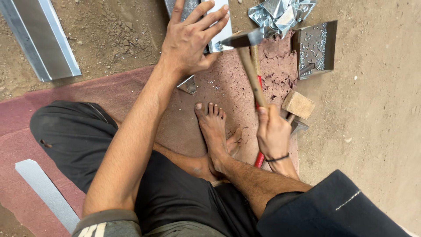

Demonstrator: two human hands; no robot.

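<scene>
left hand (189, 40) is spread flat, fingers apart, pinning a shiny sheet metal strip (219, 26) at the far edge of the reddish mat (52, 114). right hand (272, 134) is clenched round the wooden handle of a hammer (245, 52), its dark head poised just beside the left fingertips. that's the worry: a glancing blow could land on those fingers, or the strip could skid on the loose dirt. a bare foot (214, 127) sits near, exposed to sharp offcuts. a crumpled metal scrap pile (280, 13) lies at the mat's far right corner, a wooden block (298, 104) by its right edge. no packages, labels or signs in view.
</scene>
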